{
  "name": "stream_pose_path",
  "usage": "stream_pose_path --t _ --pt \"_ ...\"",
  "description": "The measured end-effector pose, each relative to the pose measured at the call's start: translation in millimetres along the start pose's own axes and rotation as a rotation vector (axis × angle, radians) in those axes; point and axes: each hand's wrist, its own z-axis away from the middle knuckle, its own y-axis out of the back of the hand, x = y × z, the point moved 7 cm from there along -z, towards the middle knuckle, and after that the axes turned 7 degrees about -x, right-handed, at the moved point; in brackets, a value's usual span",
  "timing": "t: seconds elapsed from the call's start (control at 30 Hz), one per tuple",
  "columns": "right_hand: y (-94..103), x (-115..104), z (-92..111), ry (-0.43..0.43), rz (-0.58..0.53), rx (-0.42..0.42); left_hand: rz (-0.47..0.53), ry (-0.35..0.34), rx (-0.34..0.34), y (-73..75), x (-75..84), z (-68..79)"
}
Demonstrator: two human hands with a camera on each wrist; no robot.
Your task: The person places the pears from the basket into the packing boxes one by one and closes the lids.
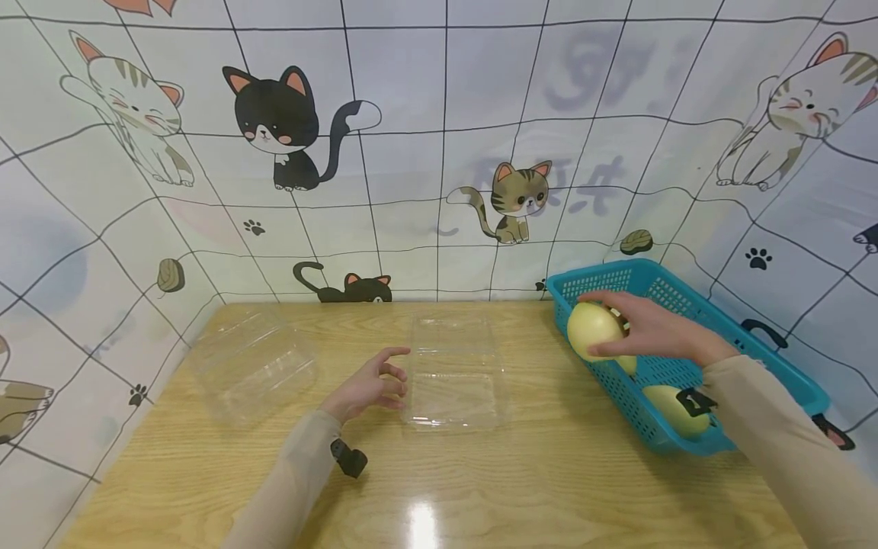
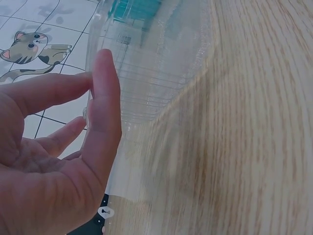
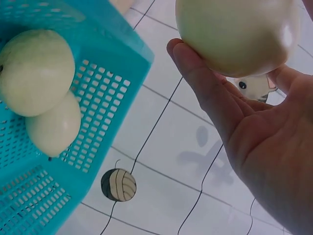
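My right hand (image 1: 638, 328) grips a pale yellow melon (image 1: 593, 332) above the left rim of the blue basket (image 1: 638, 408). In the right wrist view, fingers and thumb lie around the underside of that smooth, round melon (image 3: 239, 36). Two more melons lie inside the basket, a larger one (image 3: 36, 73) partly covering a smaller one (image 3: 56, 127). My left hand (image 1: 370, 387) is at the left side of a clear plastic container (image 1: 453, 421), its fingers loosely bent. The left wrist view shows those fingers close against the clear wall (image 2: 156, 73); whether they touch it I cannot tell.
A second clear plastic container (image 1: 257, 374) stands at the left on the wooden table (image 1: 535, 473). Behind the table and at both sides hangs a white gridded sheet (image 1: 418, 175) printed with cats. The basket stands at the right, close to the sheet.
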Motion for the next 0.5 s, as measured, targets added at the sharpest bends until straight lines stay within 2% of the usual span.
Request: stream_pose_path --t 0.5 --pt "-20.4 -18 -10 0.048 0.004 -0.015 -0.007 -0.01 0.003 0.6 0.9 0.8"
